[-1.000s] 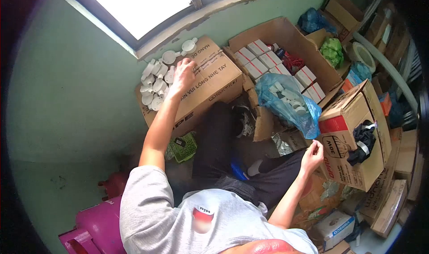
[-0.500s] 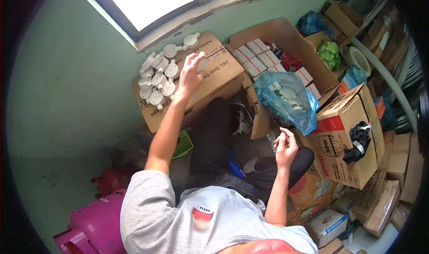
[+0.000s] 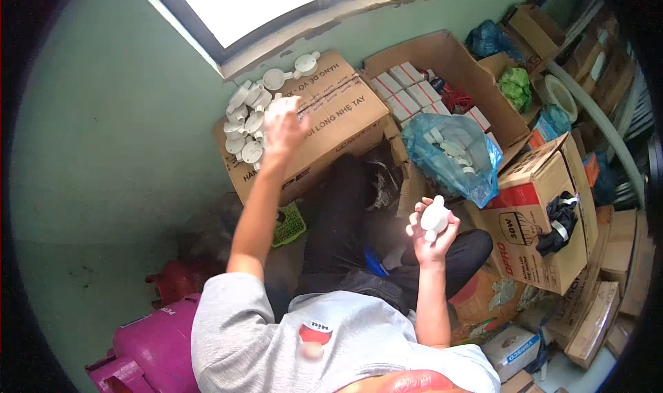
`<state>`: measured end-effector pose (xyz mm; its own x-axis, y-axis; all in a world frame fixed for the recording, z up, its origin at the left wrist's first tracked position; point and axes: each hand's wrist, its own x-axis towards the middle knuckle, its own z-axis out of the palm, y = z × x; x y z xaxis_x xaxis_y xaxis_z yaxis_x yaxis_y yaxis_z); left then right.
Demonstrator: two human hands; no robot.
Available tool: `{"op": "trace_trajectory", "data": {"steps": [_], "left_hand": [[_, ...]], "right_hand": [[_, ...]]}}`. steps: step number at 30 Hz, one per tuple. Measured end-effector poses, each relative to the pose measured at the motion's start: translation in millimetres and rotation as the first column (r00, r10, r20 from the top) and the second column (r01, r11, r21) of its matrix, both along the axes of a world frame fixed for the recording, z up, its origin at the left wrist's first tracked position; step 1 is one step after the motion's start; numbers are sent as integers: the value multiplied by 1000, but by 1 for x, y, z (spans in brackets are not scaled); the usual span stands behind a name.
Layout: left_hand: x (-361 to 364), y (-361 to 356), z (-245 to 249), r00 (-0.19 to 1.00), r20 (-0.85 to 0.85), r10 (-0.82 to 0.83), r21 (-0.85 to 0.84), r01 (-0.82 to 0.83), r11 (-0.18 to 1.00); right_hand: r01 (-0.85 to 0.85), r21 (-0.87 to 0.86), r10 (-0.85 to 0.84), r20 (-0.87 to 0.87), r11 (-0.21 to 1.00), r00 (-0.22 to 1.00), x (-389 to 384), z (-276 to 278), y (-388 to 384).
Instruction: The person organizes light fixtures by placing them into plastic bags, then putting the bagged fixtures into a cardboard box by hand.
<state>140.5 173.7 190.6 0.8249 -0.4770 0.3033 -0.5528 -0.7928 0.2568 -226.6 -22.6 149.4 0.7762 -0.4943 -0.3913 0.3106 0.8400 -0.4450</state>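
White round fittings with short side spouts lie piled on the left part of a closed cardboard box. My left hand is over the box top, right beside the pile, its fingers bent and blurred; whether it holds anything cannot be made out. In front of my right knee, my right hand is closed around one white round fitting, its flat face turned up. A blue plastic bag containing white pieces rests just beyond that hand.
An open carton holds small white boxes behind the bag. A tall carton with black cloth stands at the right. A green basket is near my left leg; a purple cylinder is at lower left. A window is above.
A white fitting now shows in my right hand, which has turned to expose it. My left hand has moved slightly down and left, its fingers more bent. The whole view has shifted slightly.
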Motion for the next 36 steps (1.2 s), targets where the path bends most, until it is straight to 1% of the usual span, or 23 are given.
{"op": "trace_trajectory", "data": {"steps": [2, 4, 6, 8, 11, 13, 14, 15, 16, 17, 18, 21, 23, 24, 26, 27, 28, 29, 30, 31, 32, 34, 36], "left_hand": [[36, 14, -31, 987, -5, 163, 134, -161, 978], [38, 13, -33, 991, -13, 137, 212, -131, 968], [46, 19, -60, 988, 157, 13, 159, -38, 987], [42, 18, -51, 994, 89, -60, 109, 51, 993], [34, 14, -40, 971, 62, -232, -57, 236, 970], [32, 13, -35, 974, 9, -227, -86, 226, 970], [34, 14, -33, 979, -37, -203, -111, 198, 974], [43, 18, -37, 979, 36, -203, -129, 206, 970], [46, 18, -35, 978, 38, -204, -132, 207, 969], [48, 17, -31, 992, 11, -129, -112, 130, 985], [50, 17, -30, 998, -16, -53, -89, 52, 995], [56, 17, -32, 994, -83, -68, -102, 59, 993], [43, 7, -13, 994, -61, -94, -106, 87, 991], [24, -1, 2, 995, -34, -92, -239, 81, 968], [-14, -14, 16, 985, -3, -174, -494, 150, 856], [-35, -19, 17, 966, 14, -257, -610, 212, 763], [-61, -22, 13, 836, -295, -463, -785, 64, 616], [-86, -26, 8, 761, -320, -564, -826, 68, 560], [-115, -35, -4, 600, -453, -660, -866, -123, 484], [-139, -46, -33, 445, -529, -723, -848, -262, 460], [-156, -54, -64, 296, -694, -656, -718, -351, 601], [-193, -85, -63, -38, -715, -698, -539, -606, 585], [-201, -115, -97, -206, -638, -742, -453, -679, 578]], "right_hand": [[34, -18, -34, 1, 999, 999, -11, -15, -10], [19, -17, -18, 61, 1000, 998, -23, -31, -21], [42, -29, -41, 26, 999, 999, -27, -36, -29], [94, -61, -100, -99, 994, 990, -21, -32, -37], [83, -339, -186, -283, 937, 941, -1, -30, -70], [-36, -659, -266, -353, 751, 897, 18, -51, -113], [-206, -680, -251, -508, 703, 824, 29, -27, -128], [-392, -705, -233, -614, 591, 754, 40, -35, -155], [-506, -814, -437, -580, 283, 688, 55, -67, -190], [-572, -786, -427, -612, 234, 666, 68, -67, -214], [-662, -691, -344, -721, 289, 602, 82, -53, -231], [-714, -605, -378, -790, 353, 483, 109, -91, -274], [-644, -429, -118, -876, 633, 468, 116, -129, -303], [-640, -437, -122, -872, 633, 475, 118, -145, -309], [-399, -322, -65, -840, 859, 538, 118, -164, -308], [-318, -288, -26, -777, 903, 629, 114, -177, -313], [-317, -292, -28, -774, 902, 632, 111, -186, -317], [-83, -109, -7, -645, 991, 764, 110, -194, -319], [119, 128, -40, -495, 985, 868, 108, -199, -317], [127, 80, -81, -428, 989, 900, 101, -190, -306], [129, 83, -82, -426, 988, 901, 94, -176, -289], [248, -212, -311, -354, 945, 882, 82, -146, -255], [199, -247, -272, -313, 948, 910, 60, -134, -241]]}}
